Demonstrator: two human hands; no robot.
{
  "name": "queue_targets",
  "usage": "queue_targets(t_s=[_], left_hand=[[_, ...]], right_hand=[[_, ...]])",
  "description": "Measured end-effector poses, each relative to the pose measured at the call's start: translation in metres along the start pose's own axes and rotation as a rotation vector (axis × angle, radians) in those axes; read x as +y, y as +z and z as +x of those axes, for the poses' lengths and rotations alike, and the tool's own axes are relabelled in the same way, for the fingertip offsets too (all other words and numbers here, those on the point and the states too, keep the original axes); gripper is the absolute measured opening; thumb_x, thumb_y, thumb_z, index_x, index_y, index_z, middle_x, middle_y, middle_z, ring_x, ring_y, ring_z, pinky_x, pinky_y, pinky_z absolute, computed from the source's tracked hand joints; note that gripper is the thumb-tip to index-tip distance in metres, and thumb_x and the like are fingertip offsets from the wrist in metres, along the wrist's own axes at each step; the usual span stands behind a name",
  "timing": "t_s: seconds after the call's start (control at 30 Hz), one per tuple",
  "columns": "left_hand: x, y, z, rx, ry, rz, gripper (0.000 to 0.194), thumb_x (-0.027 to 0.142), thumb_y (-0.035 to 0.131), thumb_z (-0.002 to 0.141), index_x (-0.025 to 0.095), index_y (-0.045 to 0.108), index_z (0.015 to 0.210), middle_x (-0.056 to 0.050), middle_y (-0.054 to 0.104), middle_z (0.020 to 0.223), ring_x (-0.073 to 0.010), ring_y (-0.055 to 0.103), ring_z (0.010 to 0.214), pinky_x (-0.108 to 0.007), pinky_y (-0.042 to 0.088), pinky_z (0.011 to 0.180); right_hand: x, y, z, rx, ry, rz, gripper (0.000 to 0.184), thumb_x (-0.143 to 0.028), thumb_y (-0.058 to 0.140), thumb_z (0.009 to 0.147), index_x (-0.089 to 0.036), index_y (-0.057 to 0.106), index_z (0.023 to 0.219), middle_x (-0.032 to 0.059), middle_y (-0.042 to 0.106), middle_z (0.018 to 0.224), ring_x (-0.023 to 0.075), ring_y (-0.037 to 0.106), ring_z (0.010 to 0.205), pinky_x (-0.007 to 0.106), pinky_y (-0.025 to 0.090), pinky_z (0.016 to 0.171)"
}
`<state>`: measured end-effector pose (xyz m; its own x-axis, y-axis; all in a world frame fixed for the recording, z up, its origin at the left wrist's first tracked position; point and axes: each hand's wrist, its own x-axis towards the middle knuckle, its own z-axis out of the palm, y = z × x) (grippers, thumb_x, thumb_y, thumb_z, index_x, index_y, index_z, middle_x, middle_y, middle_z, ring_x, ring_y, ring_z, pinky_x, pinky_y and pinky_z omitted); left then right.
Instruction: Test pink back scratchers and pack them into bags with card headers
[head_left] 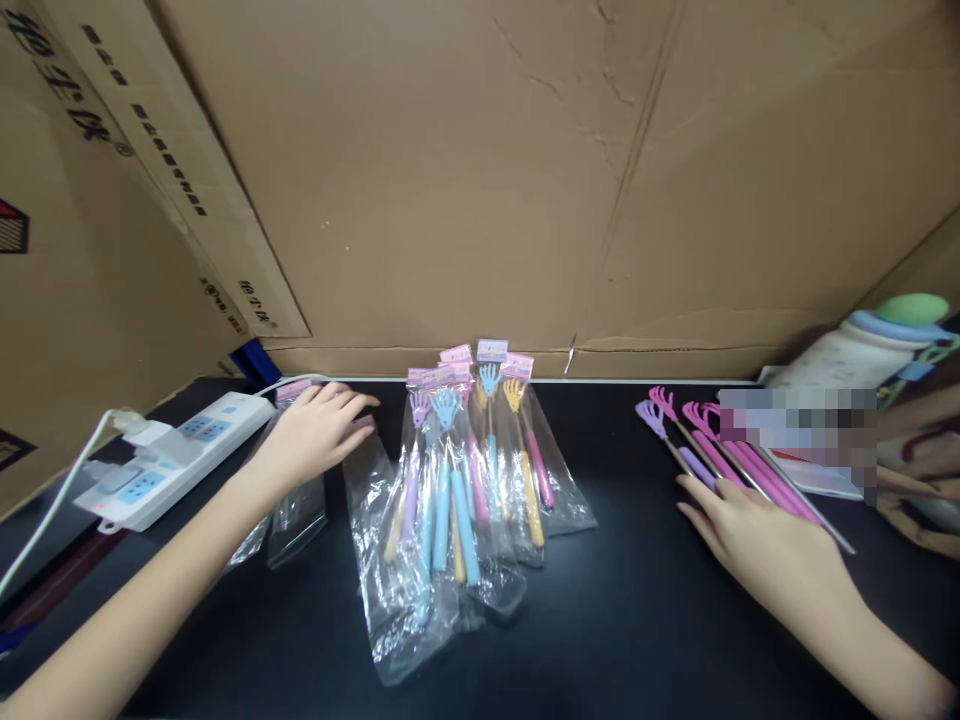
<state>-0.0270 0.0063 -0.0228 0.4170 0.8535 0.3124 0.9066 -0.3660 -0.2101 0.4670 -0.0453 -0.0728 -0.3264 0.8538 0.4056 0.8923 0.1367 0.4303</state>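
Note:
My left hand is stretched out with its fingers apart, palm down over clear bags with printed header cards at the left. A clear bag shows beneath its wrist. At the right, my right hand lies over the handles of several loose back scratchers, thumb and fingers apart. Nearest its fingertips is a purple back scratcher; pink back scratchers lie beside it. Between my hands is a pile of bagged back scratchers in blue, yellow, purple and pink, with header cards at the far end.
A white power strip with plugs and a cable stands at the left on the black table. Cardboard walls close off the back and left. A pale bottle with a green top is at the right, near another hand and a pixelated patch.

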Motion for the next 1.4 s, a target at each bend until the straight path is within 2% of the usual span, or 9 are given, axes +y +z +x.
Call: queue_targets(t_s=[0.17, 0.3, 0.5, 0.6, 0.73, 0.87, 0.97, 1.13, 1.4], left_hand=[[-0.02, 0.027, -0.011, -0.216, -0.118, 0.016, 0.045, 0.048, 0.041, 0.086, 0.016, 0.061, 0.11, -0.016, 0.062, 0.113, -0.0326, 0.053, 0.109, -0.044, 0.035, 0.094], [-0.024, 0.034, -0.008, -0.298, -0.213, -0.055, 0.052, 0.054, 0.041, 0.084, 0.016, 0.056, 0.117, -0.015, 0.059, 0.118, -0.0314, 0.053, 0.11, -0.04, 0.039, 0.091], [-0.026, 0.028, 0.002, -0.164, -0.301, -0.381, 0.036, 0.045, 0.042, 0.085, 0.018, 0.054, 0.105, -0.009, 0.061, 0.106, -0.0241, 0.057, 0.095, -0.034, 0.044, 0.081], [-0.007, 0.006, 0.009, 0.019, -0.194, -0.637, 0.025, 0.04, 0.041, 0.088, 0.017, 0.053, 0.09, -0.005, 0.061, 0.092, -0.0188, 0.056, 0.087, -0.032, 0.045, 0.082], [0.04, -0.03, 0.022, 0.182, 0.074, -0.892, 0.015, 0.029, 0.045, 0.087, 0.017, 0.051, 0.082, -0.009, 0.056, 0.108, -0.0205, 0.052, 0.104, -0.04, 0.042, 0.092], [0.09, -0.043, 0.039, 0.131, 0.269, -1.146, 0.008, 0.018, 0.045, 0.084, 0.018, 0.048, 0.077, -0.009, 0.055, 0.107, -0.0183, 0.054, 0.098, -0.037, 0.047, 0.082], [0.118, -0.037, 0.049, 0.075, 0.298, -1.254, 0.007, 0.016, 0.047, 0.081, 0.018, 0.049, 0.088, -0.005, 0.057, 0.093, -0.0169, 0.057, 0.089, -0.033, 0.049, 0.077], [0.14, -0.028, 0.051, 0.022, 0.278, -1.304, 0.05, 0.01, 0.047, 0.082, 0.023, 0.034, 0.128, -0.009, 0.055, 0.119, -0.0206, 0.054, 0.108, -0.038, 0.047, 0.089], [0.145, -0.019, 0.045, -0.129, 0.227, -1.256, 0.065, 0.006, 0.043, 0.084, 0.028, 0.018, 0.14, -0.011, 0.05, 0.13, -0.0194, 0.058, 0.104, -0.033, 0.053, 0.079]], right_hand=[[-0.006, -0.014, 0.007, 0.064, -0.062, 0.048, 0.035, -0.038, 0.036, 0.092, -0.018, 0.063, 0.102, 0.0106, 0.063, 0.09, 0.0236, 0.06, 0.074, 0.03, 0.036, 0.052], [-0.018, -0.025, 0.011, 0.12, -0.121, 0.186, 0.028, -0.035, 0.038, 0.092, -0.019, 0.058, 0.101, 0.0058, 0.065, 0.09, 0.0192, 0.062, 0.074, 0.029, 0.04, 0.057], [-0.031, -0.043, 0.025, 0.038, -0.193, 0.47, 0.018, -0.029, 0.038, 0.093, -0.022, 0.054, 0.086, -0.0001, 0.064, 0.078, 0.0126, 0.061, 0.063, 0.025, 0.039, 0.053], [-0.04, -0.06, 0.044, -0.031, -0.27, 0.662, 0.016, -0.026, 0.039, 0.092, -0.021, 0.054, 0.086, 0.0008, 0.063, 0.079, 0.012, 0.06, 0.066, 0.024, 0.042, 0.058], [-0.062, -0.087, 0.081, -0.016, -0.414, 0.977, 0.014, -0.02, 0.042, 0.09, -0.02, 0.056, 0.092, 0.0029, 0.064, 0.087, 0.0119, 0.061, 0.077, 0.024, 0.048, 0.068], [-0.087, -0.109, 0.112, 0.228, -0.555, 1.135, 0.018, -0.017, 0.046, 0.089, -0.02, 0.055, 0.104, 0.0068, 0.061, 0.103, 0.0143, 0.058, 0.097, 0.03, 0.049, 0.081], [-0.098, -0.116, 0.118, 0.407, -0.587, 1.036, 0.024, -0.023, 0.055, 0.086, -0.021, 0.055, 0.109, 0.0079, 0.057, 0.113, 0.0176, 0.052, 0.107, 0.036, 0.047, 0.088], [-0.099, -0.105, 0.11, 0.379, -0.535, 0.951, 0.034, -0.029, 0.056, 0.085, -0.022, 0.049, 0.118, 0.0087, 0.054, 0.121, 0.0182, 0.051, 0.111, 0.036, 0.048, 0.088], [-0.098, -0.088, 0.109, 0.402, -0.432, 0.774, 0.021, -0.032, 0.052, 0.086, -0.018, 0.059, 0.1, 0.0044, 0.063, 0.087, 0.015, 0.053, 0.078, 0.027, 0.043, 0.065]])
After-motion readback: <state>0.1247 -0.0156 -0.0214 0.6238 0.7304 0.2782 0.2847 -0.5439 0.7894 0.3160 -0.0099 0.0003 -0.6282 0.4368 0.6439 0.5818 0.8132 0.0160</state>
